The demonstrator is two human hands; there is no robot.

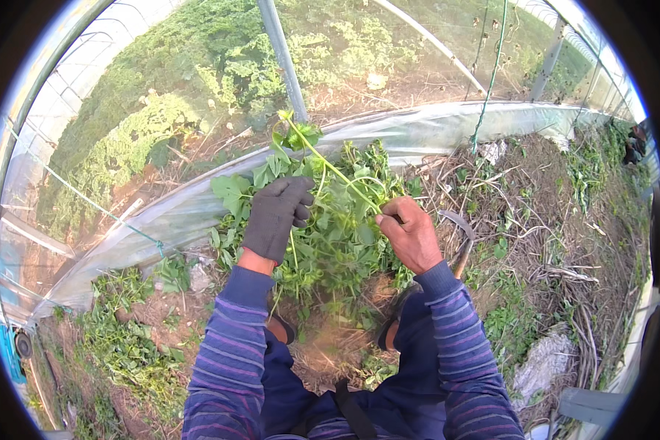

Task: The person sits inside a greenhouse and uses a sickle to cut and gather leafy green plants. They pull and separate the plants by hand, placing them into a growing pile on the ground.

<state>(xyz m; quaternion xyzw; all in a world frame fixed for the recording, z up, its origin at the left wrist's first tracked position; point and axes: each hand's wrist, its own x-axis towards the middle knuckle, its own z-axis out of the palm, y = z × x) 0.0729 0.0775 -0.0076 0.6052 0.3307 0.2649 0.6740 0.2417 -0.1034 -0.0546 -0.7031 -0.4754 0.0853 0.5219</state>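
Note:
My left hand, in a dark knitted glove, is over the left part of a heap of leafy green plants. Its fingers are curled, and whether they grip a stem is hard to see. My bare right hand pinches the lower end of a long green stem between thumb and forefinger. The stem slants up and left to a leafy tip above the gloved hand. On the ground right of my right hand lies a sickle with a curved metal blade.
Plastic sheeting runs along the greenhouse side beyond the heap, with a metal post and green cords. Cut greenery lies at the left. Dry stalks and a pale crumpled sheet lie at the right.

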